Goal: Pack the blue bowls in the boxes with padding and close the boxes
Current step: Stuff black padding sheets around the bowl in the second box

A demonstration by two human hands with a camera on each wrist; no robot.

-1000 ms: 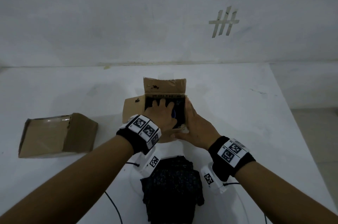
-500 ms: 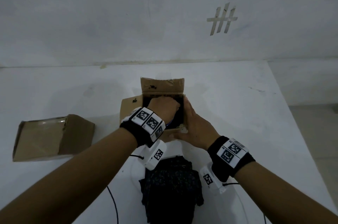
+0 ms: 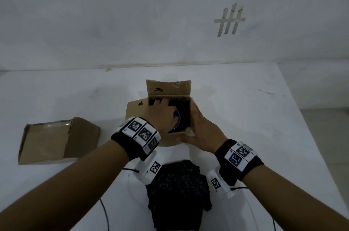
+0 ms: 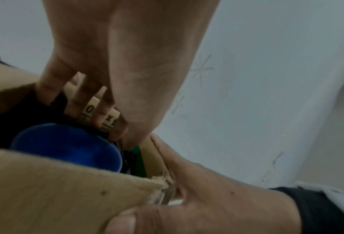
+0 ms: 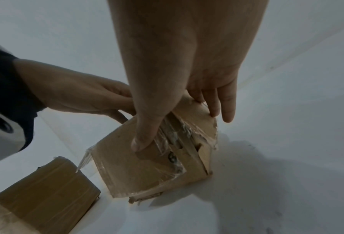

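Note:
An open cardboard box stands at the table's middle with its far flap up. Inside it, a blue bowl sits in dark padding. My left hand reaches into the box, its straight fingers pushing down on the padding against the far wall, just beyond the bowl. My right hand grips the box's near right corner, with the thumb on the near face and the fingers on the right side. Most of the bowl is hidden under my left hand in the head view.
A second cardboard box lies on its side at the left, its opening away from me. A loose pile of dark padding cloth lies near me between my wrists. Cables run off the near edge. A white wall stands behind the table.
My left hand has pushed farther into the box, from over the bowl to the far wall, so the bowl's blue rim shows. My right hand kept its hold on the corner.

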